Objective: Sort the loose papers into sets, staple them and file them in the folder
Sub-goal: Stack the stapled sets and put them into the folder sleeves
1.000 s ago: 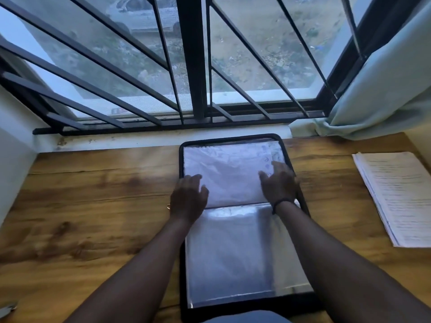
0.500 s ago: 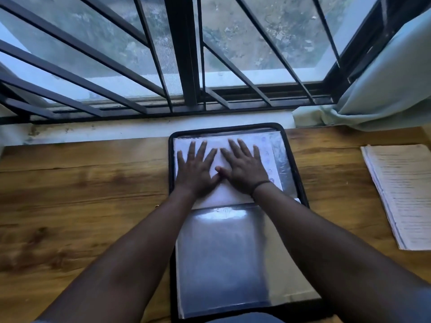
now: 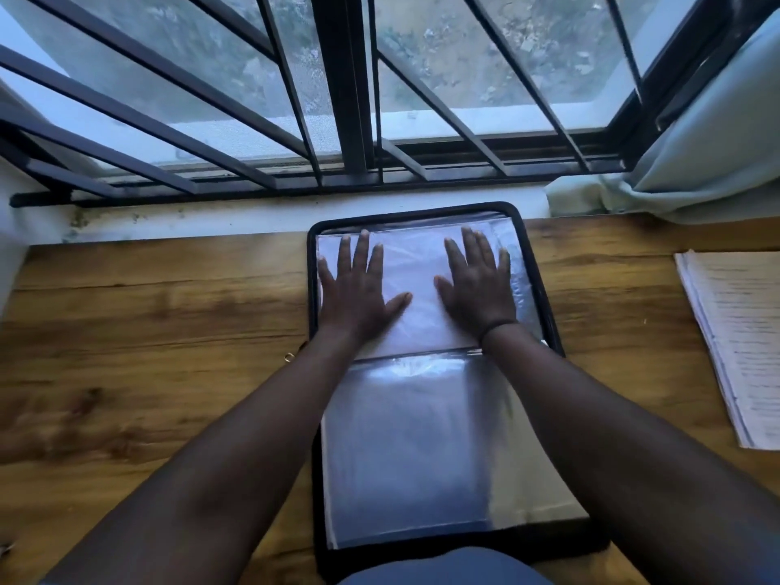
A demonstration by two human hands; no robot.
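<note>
Black-edged open folder [image 3: 544, 289] lying on the wooden desk [image 3: 160, 339], white paper set [image 3: 415, 297] inside its far clear sleeve: keep left hand [image 3: 356, 289] and right hand [image 3: 477, 289] flat, fingers spread, smoothing outward (gently, sleeve likely slippery).

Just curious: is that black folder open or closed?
Open: the folder lies flat, clear sleeves exposed, both hands pressing paper inside.

The wooden table [image 3: 147, 331] stands against the window wall. An open black-edged folder [image 3: 548, 314] lies on it in the middle, and a stack of written papers [image 3: 738, 339] lies well apart near the right edge.
</note>
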